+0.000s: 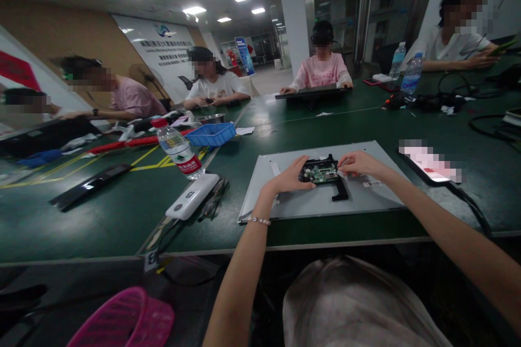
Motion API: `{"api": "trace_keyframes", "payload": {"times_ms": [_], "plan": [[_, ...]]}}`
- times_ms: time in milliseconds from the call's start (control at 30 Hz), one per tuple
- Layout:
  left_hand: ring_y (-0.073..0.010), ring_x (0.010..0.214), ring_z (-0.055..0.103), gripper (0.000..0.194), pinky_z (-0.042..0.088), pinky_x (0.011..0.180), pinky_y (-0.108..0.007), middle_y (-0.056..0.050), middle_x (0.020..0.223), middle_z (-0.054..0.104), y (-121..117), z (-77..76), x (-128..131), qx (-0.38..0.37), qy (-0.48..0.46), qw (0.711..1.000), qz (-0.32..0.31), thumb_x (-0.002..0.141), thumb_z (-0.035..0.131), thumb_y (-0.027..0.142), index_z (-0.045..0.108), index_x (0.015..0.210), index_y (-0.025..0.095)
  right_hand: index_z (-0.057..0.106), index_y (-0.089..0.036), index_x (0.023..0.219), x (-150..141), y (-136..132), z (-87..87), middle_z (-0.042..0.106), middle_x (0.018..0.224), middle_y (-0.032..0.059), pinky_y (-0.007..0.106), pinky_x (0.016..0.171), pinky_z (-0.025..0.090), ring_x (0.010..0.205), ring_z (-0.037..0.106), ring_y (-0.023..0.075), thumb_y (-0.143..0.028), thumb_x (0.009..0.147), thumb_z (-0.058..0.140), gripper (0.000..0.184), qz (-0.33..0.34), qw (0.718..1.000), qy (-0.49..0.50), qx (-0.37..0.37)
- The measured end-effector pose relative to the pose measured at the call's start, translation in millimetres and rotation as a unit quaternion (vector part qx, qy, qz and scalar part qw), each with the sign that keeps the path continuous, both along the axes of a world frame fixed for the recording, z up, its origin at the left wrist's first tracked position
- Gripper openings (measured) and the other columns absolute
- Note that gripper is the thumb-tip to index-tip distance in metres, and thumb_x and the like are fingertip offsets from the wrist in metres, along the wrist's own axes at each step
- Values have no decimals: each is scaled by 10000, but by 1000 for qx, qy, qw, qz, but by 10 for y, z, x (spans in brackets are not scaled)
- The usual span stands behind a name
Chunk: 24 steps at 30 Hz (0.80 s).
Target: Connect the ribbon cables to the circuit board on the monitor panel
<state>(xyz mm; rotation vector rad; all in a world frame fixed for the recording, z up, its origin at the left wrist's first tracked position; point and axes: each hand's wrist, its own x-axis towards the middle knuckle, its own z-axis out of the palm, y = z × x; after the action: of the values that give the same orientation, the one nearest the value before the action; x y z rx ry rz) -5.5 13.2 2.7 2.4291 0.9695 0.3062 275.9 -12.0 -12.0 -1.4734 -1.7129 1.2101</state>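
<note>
A small green circuit board point(325, 174) sits in a black plastic frame point(340, 191) on a flat grey metal panel point(293, 207). My left hand point(291, 178) grips the frame from its left side, thumb along the near edge and fingers at the far edge. At the board's right side, my right hand point(355, 164) is closed in a pinch. Something small and whitish shows at its fingertips, too small to name. The panel lies flat on the green table point(228, 238) in front of me.
Left of the panel are a white power bank point(191, 198) with a cable, a water bottle point(179, 149), a blue tray point(212, 134) and a black casing strip point(89, 185). On the right lies a phone point(431, 162). A pink basket point(122, 317) stands below the table edge. Several people sit around the table.
</note>
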Motion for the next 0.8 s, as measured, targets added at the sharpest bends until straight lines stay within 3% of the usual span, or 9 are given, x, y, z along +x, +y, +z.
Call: {"api": "trace_keyframes", "payload": {"times_ms": [167, 367, 567, 800], "plan": [[-279, 1421, 160, 1044, 162, 1170, -386, -132, 1552, 119, 10, -16, 0, 5, 12, 1000, 3, 694, 634, 624, 135, 1479, 148, 658, -137, 903, 7, 32, -30, 699, 755, 66, 196, 503, 454, 642, 631, 132, -275, 712, 677, 237, -4, 1000, -7, -2], [-290, 1420, 160, 1024, 171, 1167, -415, -105, 1555, 129, 5, -4, 7, 1, 5, 1000, 8, 692, 642, 611, 133, 1480, 202, 652, -159, 893, -37, -7, -5, 701, 740, 46, 180, 483, 420, 656, 638, 135, -239, 731, 633, 182, -8, 999, -38, 8], [-284, 1422, 155, 1021, 160, 1172, -409, -125, 1552, 123, 21, -19, 1, 6, 9, 1000, 3, 700, 648, 585, 132, 1478, 172, 660, -144, 842, -28, -10, 0, 695, 736, 37, 210, 567, 453, 642, 624, 128, -235, 720, 618, 158, 16, 998, -38, 48], [-286, 1419, 161, 1017, 160, 1172, -397, -145, 1546, 135, 30, -28, -5, 15, 8, 1000, -1, 706, 648, 581, 150, 1472, 137, 678, -155, 869, 33, 25, -16, 720, 814, 63, 246, 622, 489, 668, 653, 149, -260, 711, 633, 195, 31, 998, -43, 30]]}}
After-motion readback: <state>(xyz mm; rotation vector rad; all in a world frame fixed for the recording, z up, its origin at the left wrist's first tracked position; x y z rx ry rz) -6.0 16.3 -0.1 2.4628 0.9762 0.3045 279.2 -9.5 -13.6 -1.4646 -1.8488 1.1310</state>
